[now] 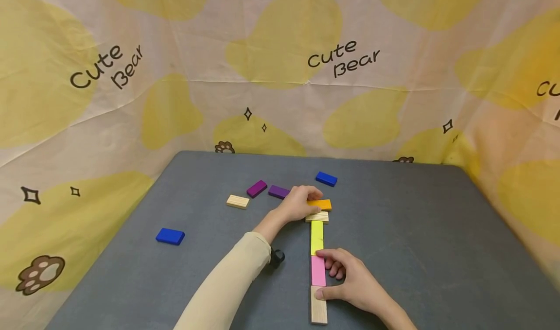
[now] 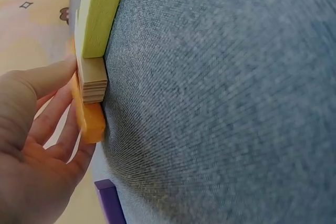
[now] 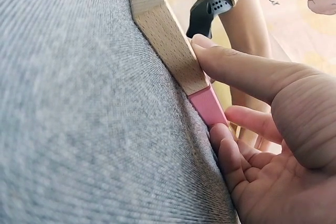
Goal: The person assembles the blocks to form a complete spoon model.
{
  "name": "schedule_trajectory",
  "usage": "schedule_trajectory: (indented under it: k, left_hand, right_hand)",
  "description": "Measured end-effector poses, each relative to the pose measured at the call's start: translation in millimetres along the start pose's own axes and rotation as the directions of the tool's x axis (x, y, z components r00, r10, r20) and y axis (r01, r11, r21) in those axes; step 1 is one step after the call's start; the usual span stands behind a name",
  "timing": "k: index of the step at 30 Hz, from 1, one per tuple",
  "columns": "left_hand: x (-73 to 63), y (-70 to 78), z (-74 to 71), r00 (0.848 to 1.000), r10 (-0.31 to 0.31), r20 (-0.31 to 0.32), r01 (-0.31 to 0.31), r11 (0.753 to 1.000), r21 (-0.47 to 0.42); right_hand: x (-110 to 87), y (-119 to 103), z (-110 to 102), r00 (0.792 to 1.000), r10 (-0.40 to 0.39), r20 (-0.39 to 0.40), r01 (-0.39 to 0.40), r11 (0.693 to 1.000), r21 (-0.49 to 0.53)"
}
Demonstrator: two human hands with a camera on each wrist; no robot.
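A row of flat blocks runs away from me in the head view: a plain wooden block (image 1: 319,312), a pink block (image 1: 318,271) and a yellow block (image 1: 317,235) end to end. Crosswise past them lie another plain block (image 1: 322,217) and an orange block (image 1: 323,204). My left hand (image 1: 299,203) pinches the orange block, thumb on the near side, fingers beyond. Lower down, my right hand (image 1: 356,284) rests its thumb on the nearest wooden block and its extended index finger around the pink-yellow joint; its other fingers curl loosely beside the row.
Left of the row lie two purple blocks (image 1: 256,188), a loose plain block (image 1: 238,201) and a blue block (image 1: 170,236). Another blue block (image 1: 326,179) is farther back. A patterned cloth (image 1: 280,67) hangs around the grey table (image 1: 415,223).
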State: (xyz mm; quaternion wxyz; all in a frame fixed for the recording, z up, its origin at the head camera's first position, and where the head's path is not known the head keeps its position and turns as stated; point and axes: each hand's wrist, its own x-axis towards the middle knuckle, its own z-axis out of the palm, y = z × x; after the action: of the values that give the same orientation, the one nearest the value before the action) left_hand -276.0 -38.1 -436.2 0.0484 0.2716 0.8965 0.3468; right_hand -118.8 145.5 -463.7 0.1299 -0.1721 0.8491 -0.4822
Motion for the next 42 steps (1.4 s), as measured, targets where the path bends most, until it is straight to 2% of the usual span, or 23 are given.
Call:
schedule_trajectory:
  k: [6,18,27,35,42]
  left_hand:
    - [-0.5,-5.0,0.8,1.0,-0.001,-0.013,0.001,1.0,-0.03]
    - [-11.5,-19.2,-5.1,0.995,-0.087,-0.045,0.081,0.99,-0.114]
    - [-12.0,-19.8,-2.9,0.993,-0.107,-0.057,0.097,0.982,-0.162]
    - [-9.6,-17.4,-2.2,0.994,-0.094,-0.053,0.085,0.984,-0.154]
    - [-12.4,-18.2,-2.5,0.994,-0.103,-0.044,0.096,0.984,-0.15]
  right_hand:
    - [-0.5,1,0,1.0,0.003,-0.002,-0.003,1.0,-0.015]
    - [-1.4,1,3,1.0,-0.008,-0.011,0.008,1.0,0.017]
    - [-0.1,0,3,1.0,-0.007,-0.008,0.007,1.0,0.018]
    - [-1.5,0,2,0.999,-0.029,-0.021,0.029,1.0,-0.001]
    - [-1.5,2,2,1.0,-0.01,0.0,0.01,1.0,0.003]
